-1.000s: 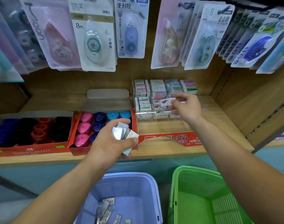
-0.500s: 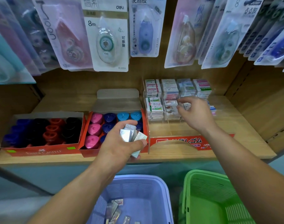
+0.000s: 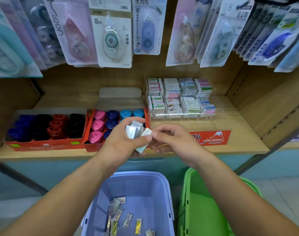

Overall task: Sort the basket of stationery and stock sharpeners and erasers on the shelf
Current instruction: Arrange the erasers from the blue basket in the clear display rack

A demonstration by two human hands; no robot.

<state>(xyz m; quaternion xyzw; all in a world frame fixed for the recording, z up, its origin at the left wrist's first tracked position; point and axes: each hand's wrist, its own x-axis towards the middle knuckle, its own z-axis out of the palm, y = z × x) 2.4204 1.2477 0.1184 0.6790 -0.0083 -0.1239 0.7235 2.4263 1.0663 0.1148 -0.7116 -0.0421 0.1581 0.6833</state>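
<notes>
Two hands meet at frame centre: left hand [image 3: 119, 145] and right hand [image 3: 174, 142] on one bunch of wrapped erasers [image 3: 134, 131].
At left centre, on the shelf [image 3: 239, 126], red boxes [image 3: 46, 147] hold sharpeners [image 3: 97, 126]. Just right of them, the left hand's fingers curl round the bunch. The right hand's thumb and forefinger pinch the corner of a white eraser [image 3: 146, 133] sticking out of it. A clear rack [image 3: 179, 99] of boxed erasers stands upper right of centre. Below, a purple basket [image 3: 142, 174] holds loose wrapped pieces [image 3: 127, 218], and a green basket [image 3: 201, 215] sits right of it.
</notes>
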